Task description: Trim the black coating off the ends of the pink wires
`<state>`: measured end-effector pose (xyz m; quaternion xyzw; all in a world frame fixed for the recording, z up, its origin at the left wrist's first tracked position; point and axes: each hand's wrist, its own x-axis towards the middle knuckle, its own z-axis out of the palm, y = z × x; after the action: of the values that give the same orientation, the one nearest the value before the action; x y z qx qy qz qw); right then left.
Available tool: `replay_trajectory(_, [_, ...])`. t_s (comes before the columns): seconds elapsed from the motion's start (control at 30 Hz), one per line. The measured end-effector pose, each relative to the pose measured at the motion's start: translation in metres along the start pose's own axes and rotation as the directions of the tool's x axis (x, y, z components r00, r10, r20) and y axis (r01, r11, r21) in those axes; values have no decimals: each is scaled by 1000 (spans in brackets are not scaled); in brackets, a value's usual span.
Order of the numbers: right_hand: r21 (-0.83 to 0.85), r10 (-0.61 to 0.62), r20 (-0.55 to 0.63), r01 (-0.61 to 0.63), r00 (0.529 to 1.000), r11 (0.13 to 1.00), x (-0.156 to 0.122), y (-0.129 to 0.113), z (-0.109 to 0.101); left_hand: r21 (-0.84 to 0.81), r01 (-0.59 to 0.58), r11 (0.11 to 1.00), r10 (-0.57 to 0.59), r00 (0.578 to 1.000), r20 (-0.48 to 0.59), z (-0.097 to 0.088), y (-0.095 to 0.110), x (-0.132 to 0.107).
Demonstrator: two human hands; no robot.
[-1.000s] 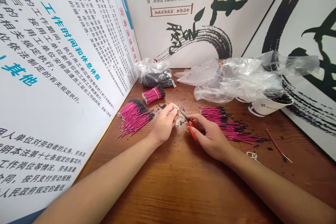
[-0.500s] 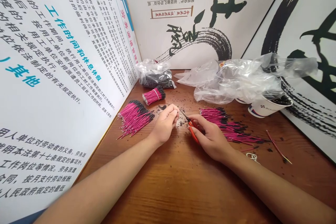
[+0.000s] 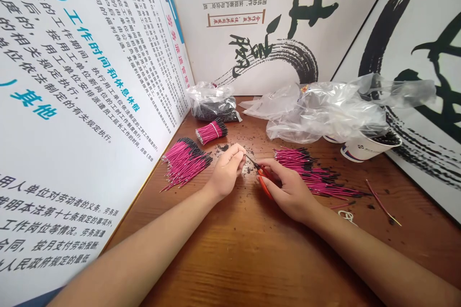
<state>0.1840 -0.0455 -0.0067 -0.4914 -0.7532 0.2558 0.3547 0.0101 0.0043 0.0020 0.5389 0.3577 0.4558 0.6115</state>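
My left hand (image 3: 229,167) is closed in a pinch above the middle of the wooden table. What its fingertips hold is too small and hidden to make out. My right hand (image 3: 288,184) grips a pair of orange-handled scissors (image 3: 265,181). Their slim dark tips reach the left fingertips. Left of my left hand lies a loose pile of pink wires with black ends (image 3: 186,162), with a banded bundle of the same wires (image 3: 212,131) behind it. Beyond my right hand spreads another pile of pink wires (image 3: 317,170).
Black scraps (image 3: 225,147) litter the table around my hands. A plastic bag of black pieces (image 3: 214,103) stands at the back left. Clear plastic bags (image 3: 324,110) and a paper cup (image 3: 369,147) stand back right. A single wire (image 3: 382,202) and white rubber bands (image 3: 347,216) lie right.
The scissors' tips have shifted slightly left, closer against my left fingertips. Both hands otherwise keep nearly the same position and grip.
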Motion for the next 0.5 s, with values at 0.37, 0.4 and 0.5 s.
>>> replay_trajectory(0.37, [-31, 10, 19, -9, 1000, 999, 0, 0, 0, -2, -32, 999, 32, 999, 27, -1, -3, 1])
replay_trajectory(0.4, [-26, 12, 18, -11, 1000, 1000, 0, 0, -1, -4, -31, 1000, 31, 999, 27, -1, -2, 1])
replay_trajectory(0.5, [-12, 9, 13, -9, 1000, 1000, 0, 0, -1, -5, -26, 1000, 26, 999, 24, 0, -1, 0])
